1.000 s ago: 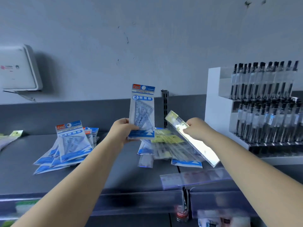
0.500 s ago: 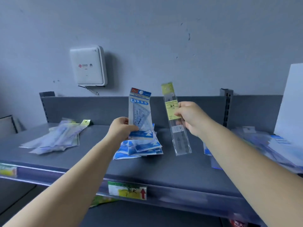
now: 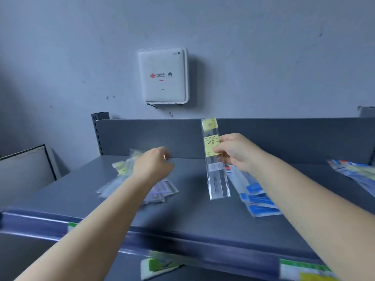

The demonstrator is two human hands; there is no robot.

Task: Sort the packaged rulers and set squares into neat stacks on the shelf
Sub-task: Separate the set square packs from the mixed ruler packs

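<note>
Currently, the right hand (image 3: 236,153) holds one clear plastic-sleeved ruler with a yellow header label (image 3: 215,159) upright above the grey metal shelf (image 3: 192,218), thumb and fingers (image 3: 220,148) pinching the sleeve at its yellow label, the lower end hanging free of the shelf surface. The left hand (image 3: 152,166) is extended over the loose pile of clear packaged rulers (image 3: 129,179) on the left part of the shelf; its fingers are curled, and whether they grip anything cannot be told because the hand is motion-blurred. A fanned pile of blue-and-white packaged set squares (image 3: 257,197) lies on the shelf just behind and below the right forearm. Further mixed packages (image 3: 357,171) lie at the far right edge. A white wall-mounted box (image 3: 163,76) hangs on the grey wall above the shelf back panel.
</note>
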